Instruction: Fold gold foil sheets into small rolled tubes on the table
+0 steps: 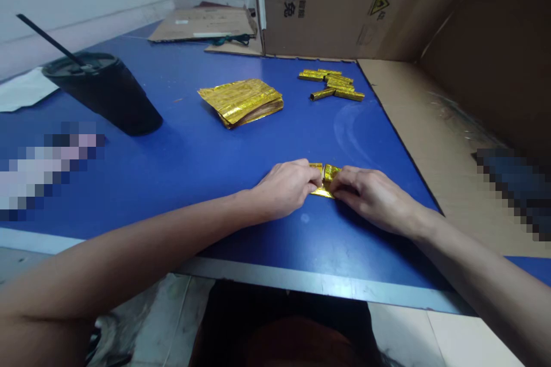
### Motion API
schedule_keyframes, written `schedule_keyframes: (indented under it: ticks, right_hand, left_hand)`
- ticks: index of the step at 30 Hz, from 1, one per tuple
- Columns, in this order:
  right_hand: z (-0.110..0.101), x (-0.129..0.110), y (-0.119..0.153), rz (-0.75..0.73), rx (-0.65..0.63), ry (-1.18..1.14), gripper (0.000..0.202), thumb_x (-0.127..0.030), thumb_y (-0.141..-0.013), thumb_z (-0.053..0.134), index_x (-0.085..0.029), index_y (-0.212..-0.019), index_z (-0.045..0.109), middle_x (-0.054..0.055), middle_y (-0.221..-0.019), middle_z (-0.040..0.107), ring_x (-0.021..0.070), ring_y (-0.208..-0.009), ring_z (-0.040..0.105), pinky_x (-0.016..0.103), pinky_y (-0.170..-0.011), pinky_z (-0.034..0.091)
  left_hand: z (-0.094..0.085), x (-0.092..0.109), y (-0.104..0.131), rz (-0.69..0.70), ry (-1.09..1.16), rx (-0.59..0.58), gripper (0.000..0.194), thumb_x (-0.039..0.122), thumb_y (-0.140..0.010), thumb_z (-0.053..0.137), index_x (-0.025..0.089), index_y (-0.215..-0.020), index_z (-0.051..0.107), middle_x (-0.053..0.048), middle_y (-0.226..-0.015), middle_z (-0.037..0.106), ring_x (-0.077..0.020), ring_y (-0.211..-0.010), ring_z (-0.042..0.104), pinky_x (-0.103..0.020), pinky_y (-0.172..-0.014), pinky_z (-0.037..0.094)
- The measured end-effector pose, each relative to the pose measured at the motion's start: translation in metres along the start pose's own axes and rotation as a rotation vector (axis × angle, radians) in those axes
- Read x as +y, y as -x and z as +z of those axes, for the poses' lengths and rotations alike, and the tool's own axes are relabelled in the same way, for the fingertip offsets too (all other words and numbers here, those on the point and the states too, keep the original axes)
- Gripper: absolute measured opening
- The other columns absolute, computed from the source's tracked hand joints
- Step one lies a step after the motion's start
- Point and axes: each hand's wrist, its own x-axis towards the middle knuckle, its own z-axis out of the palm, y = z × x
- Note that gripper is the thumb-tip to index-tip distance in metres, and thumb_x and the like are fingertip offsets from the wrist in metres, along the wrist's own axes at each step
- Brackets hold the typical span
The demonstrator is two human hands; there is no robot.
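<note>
A small piece of gold foil paper (324, 191) lies on the blue table, partly folded over, with a narrow gap between its two folded parts. My left hand (286, 189) pinches its left side, fingers curled and closed. On the right side, my right hand (371, 195) grips the paper between thumb and fingers. Much of the paper is hidden under the fingers of both hands. Beyond them sits a stack of flat gold foil sheets (243, 102). Several folded or rolled gold foil pieces (340, 82) are heaped farther back to the right, at least one showing an open tube end.
A dark cup (109, 94) with a black straw stands at the left. Flat cardboard (206, 23) lies at the back, and a large cardboard box wall (327, 6) rises behind the table (181, 166). Blurred-out objects are at far left and far right.
</note>
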Motion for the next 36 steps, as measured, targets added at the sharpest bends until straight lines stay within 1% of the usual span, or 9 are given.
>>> schedule_keyframes:
  ticks: [8, 16, 19, 22, 24, 25, 29, 33, 36]
  right_hand:
    - [0.001, 0.0, 0.0, -0.013, -0.013, 0.02, 0.013, -0.012, -0.079, 0.043, -0.018, -0.077, 0.054, 0.003, -0.076, 0.057, 0.0142, -0.067, 0.054, 0.026, -0.065, 0.041]
    - [-0.004, 0.003, 0.004, 0.019, -0.06, 0.064, 0.014, -0.013, -0.08, 0.043, -0.019, -0.077, 0.055, 0.003, -0.077, 0.057, 0.0138, -0.068, 0.053, 0.026, -0.065, 0.04]
    - [-0.004, 0.003, 0.005, 0.006, -0.061, 0.079, 0.014, -0.013, -0.081, 0.042, -0.018, -0.079, 0.054, 0.003, -0.077, 0.057, 0.014, -0.068, 0.053, 0.026, -0.065, 0.04]
    - [-0.002, 0.003, 0.004, -0.008, -0.049, 0.085, 0.013, -0.013, -0.081, 0.042, -0.018, -0.08, 0.054, 0.004, -0.078, 0.057, 0.0142, -0.069, 0.054, 0.026, -0.065, 0.04]
    - [-0.001, 0.004, 0.003, -0.011, -0.05, 0.088, 0.013, -0.014, -0.081, 0.042, -0.018, -0.079, 0.055, 0.004, -0.079, 0.058, 0.0141, -0.069, 0.054, 0.026, -0.065, 0.04]
    - [-0.002, 0.004, 0.003, -0.01, -0.052, 0.091, 0.014, -0.014, -0.081, 0.043, -0.018, -0.078, 0.055, 0.004, -0.079, 0.058, 0.014, -0.069, 0.054, 0.025, -0.065, 0.041]
    - [-0.008, 0.003, 0.007, -0.062, -0.069, 0.142, 0.018, -0.016, -0.082, 0.043, -0.019, -0.081, 0.06, 0.003, -0.081, 0.061, 0.0136, -0.071, 0.056, 0.024, -0.064, 0.041]
    - [-0.016, -0.004, 0.018, -0.131, -0.101, 0.349, 0.02, -0.022, -0.083, 0.044, -0.025, -0.086, 0.063, 0.003, -0.084, 0.061, 0.0146, -0.07, 0.056, 0.025, -0.06, 0.04]
    - [-0.017, -0.011, 0.024, -0.125, -0.116, 0.49, 0.02, -0.028, -0.083, 0.045, -0.022, -0.089, 0.063, 0.005, -0.079, 0.062, 0.0164, -0.065, 0.055, 0.028, -0.058, 0.039]
  left_hand:
    - [-0.001, 0.002, 0.002, -0.025, -0.097, -0.008, 0.007, 0.018, -0.079, 0.044, 0.02, -0.079, 0.051, 0.001, -0.078, 0.051, -0.0129, -0.065, 0.05, -0.025, -0.058, 0.036]
    - [-0.008, 0.008, 0.002, -0.016, -0.216, -0.08, 0.008, 0.016, -0.08, 0.043, 0.019, -0.084, 0.05, 0.0, -0.079, 0.052, -0.0139, -0.068, 0.05, -0.025, -0.057, 0.033]
    - [-0.004, 0.008, 0.006, 0.064, -0.344, -0.002, 0.012, 0.015, -0.082, 0.042, 0.019, -0.088, 0.051, -0.002, -0.082, 0.053, -0.0152, -0.071, 0.049, -0.027, -0.06, 0.033]
    - [0.0, 0.009, 0.01, 0.245, -0.495, 0.082, 0.016, 0.015, -0.084, 0.04, 0.019, -0.084, 0.055, -0.004, -0.081, 0.053, -0.0167, -0.074, 0.049, -0.028, -0.061, 0.031]
    - [0.001, 0.009, 0.012, 0.35, -0.543, 0.099, 0.018, 0.016, -0.085, 0.039, 0.018, -0.08, 0.056, -0.004, -0.078, 0.054, -0.0171, -0.075, 0.049, -0.029, -0.061, 0.029]
    - [0.001, 0.01, 0.013, 0.378, -0.56, 0.097, 0.018, 0.016, -0.085, 0.04, 0.018, -0.079, 0.057, -0.004, -0.076, 0.054, -0.0173, -0.074, 0.049, -0.029, -0.06, 0.029]
    - [-0.001, 0.014, 0.016, 0.395, -0.619, 0.056, 0.015, 0.014, -0.081, 0.044, 0.015, -0.079, 0.059, -0.005, -0.075, 0.055, -0.0187, -0.072, 0.05, -0.031, -0.059, 0.027]
    - [0.0, 0.02, 0.022, 0.374, -0.663, 0.03, 0.019, 0.015, -0.081, 0.043, 0.013, -0.091, 0.059, -0.005, -0.078, 0.057, -0.0201, -0.073, 0.049, -0.032, -0.059, 0.026]
    - [0.002, 0.022, 0.025, 0.35, -0.679, 0.03, 0.024, 0.016, -0.083, 0.041, 0.014, -0.101, 0.056, -0.006, -0.081, 0.057, -0.0202, -0.073, 0.049, -0.032, -0.058, 0.026]
